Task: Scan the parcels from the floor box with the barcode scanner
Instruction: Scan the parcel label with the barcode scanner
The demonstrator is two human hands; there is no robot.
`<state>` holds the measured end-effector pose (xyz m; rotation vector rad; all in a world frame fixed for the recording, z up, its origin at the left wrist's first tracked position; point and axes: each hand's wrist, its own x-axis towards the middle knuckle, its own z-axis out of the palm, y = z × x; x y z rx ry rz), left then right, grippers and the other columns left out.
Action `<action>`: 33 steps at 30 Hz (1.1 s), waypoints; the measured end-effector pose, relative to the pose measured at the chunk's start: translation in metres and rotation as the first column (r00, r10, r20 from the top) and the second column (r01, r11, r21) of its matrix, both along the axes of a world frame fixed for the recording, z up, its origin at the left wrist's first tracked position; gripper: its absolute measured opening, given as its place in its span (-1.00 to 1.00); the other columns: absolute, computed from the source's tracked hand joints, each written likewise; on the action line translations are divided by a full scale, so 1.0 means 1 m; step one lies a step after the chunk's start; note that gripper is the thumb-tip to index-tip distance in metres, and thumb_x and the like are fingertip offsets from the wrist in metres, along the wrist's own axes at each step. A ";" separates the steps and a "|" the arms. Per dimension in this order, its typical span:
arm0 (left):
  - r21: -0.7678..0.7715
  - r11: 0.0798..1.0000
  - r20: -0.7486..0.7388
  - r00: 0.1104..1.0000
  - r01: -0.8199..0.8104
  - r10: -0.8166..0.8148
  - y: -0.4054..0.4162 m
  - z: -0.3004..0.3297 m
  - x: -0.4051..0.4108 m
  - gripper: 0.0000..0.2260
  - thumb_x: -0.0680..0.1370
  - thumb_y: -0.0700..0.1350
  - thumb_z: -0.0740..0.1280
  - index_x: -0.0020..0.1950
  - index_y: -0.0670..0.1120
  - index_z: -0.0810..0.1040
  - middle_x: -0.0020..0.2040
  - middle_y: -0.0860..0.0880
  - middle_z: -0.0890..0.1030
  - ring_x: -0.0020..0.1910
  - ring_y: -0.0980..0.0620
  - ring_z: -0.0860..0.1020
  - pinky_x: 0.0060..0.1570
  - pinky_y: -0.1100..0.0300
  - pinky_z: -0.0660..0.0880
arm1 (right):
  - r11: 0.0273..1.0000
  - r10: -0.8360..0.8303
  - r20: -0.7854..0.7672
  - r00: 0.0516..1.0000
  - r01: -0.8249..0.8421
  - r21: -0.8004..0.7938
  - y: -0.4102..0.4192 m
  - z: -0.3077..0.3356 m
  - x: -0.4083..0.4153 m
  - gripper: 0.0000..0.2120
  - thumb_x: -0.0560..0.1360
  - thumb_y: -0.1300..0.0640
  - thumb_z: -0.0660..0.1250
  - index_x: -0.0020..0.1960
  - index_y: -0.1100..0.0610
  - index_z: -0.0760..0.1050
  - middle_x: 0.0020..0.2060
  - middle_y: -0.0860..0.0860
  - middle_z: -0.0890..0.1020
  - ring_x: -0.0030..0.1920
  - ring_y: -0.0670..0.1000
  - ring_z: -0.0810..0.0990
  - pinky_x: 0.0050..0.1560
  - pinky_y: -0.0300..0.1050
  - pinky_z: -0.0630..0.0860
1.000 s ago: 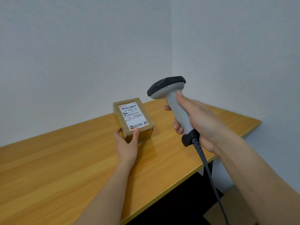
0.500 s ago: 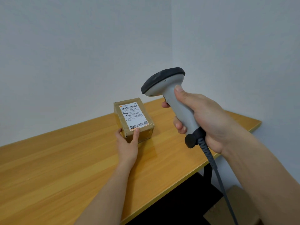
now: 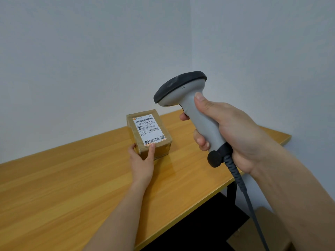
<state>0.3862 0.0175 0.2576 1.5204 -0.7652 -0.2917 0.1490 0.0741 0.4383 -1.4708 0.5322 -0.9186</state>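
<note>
A small brown cardboard parcel [image 3: 135, 128] with a white shipping label [image 3: 148, 129] on top sits on the wooden table [image 3: 54, 187]. My left hand [image 3: 142, 163] holds its near end, thumb and fingers round the corners. My right hand [image 3: 230, 134] grips the handle of a grey barcode scanner [image 3: 183, 91] with a black head, held in the air to the right of the parcel and above it. The scanner's head points left and down toward the label. Its dark cable [image 3: 248, 200] hangs down past the table edge.
The table stands in a corner of white walls; its right edge [image 3: 217, 192] runs diagonally, with a black leg [image 3: 231, 193] below. A piece of a brown cardboard box [image 3: 253, 232] on the floor shows at the lower right.
My right hand has lifted the scanner higher and closer to the camera. The parcel and my left hand have stayed in place.
</note>
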 end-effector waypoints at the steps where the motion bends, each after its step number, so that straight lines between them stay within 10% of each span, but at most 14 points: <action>1: -0.001 1.000 0.000 1.000 0.000 0.000 0.000 0.000 0.000 -0.31 0.44 0.26 0.37 0.43 0.00 0.19 0.29 -0.02 0.49 0.27 -0.02 0.46 0.28 0.04 0.40 | 1.000 0.001 -0.001 1.000 -0.001 0.000 0.000 0.000 0.000 -0.54 0.50 -0.19 0.24 0.06 0.21 0.56 -0.07 0.27 0.55 -0.48 -0.03 0.44 -0.48 -0.21 0.38; 18: -0.023 1.000 -0.021 1.000 0.010 -0.011 0.002 0.004 -0.003 -0.37 0.48 0.17 0.38 0.41 -0.03 0.19 0.25 -0.01 0.52 0.23 0.01 0.48 0.21 0.15 0.39 | 0.999 0.013 -0.003 1.000 -0.013 0.029 0.008 0.005 -0.005 -0.53 0.50 -0.19 0.23 0.01 0.23 0.56 -0.49 0.03 0.50 -0.55 -0.07 0.41 -0.54 -0.28 0.36; 26: -0.018 1.000 -0.016 1.000 0.013 -0.013 0.005 0.006 -0.006 -0.38 0.49 0.16 0.37 0.42 -0.05 0.19 0.23 0.00 0.51 0.20 0.03 0.47 0.16 0.19 0.36 | 0.998 -0.005 0.016 1.000 0.004 0.060 0.002 0.001 -0.004 -0.59 0.52 -0.18 0.25 0.01 0.18 0.57 -0.09 0.18 0.56 -0.49 -0.04 0.44 -0.48 -0.21 0.37; 33: -0.014 1.000 -0.028 0.999 0.028 -0.029 0.006 0.008 -0.007 -0.38 0.50 0.14 0.36 0.43 -0.05 0.18 0.21 0.03 0.50 0.16 0.07 0.47 0.12 0.23 0.35 | 0.984 -0.110 -0.071 0.991 0.119 0.132 -0.020 -0.014 0.005 -0.62 0.54 -0.07 0.28 0.14 0.22 0.51 -0.23 0.18 0.59 -0.44 -0.02 0.46 -0.43 -0.18 0.39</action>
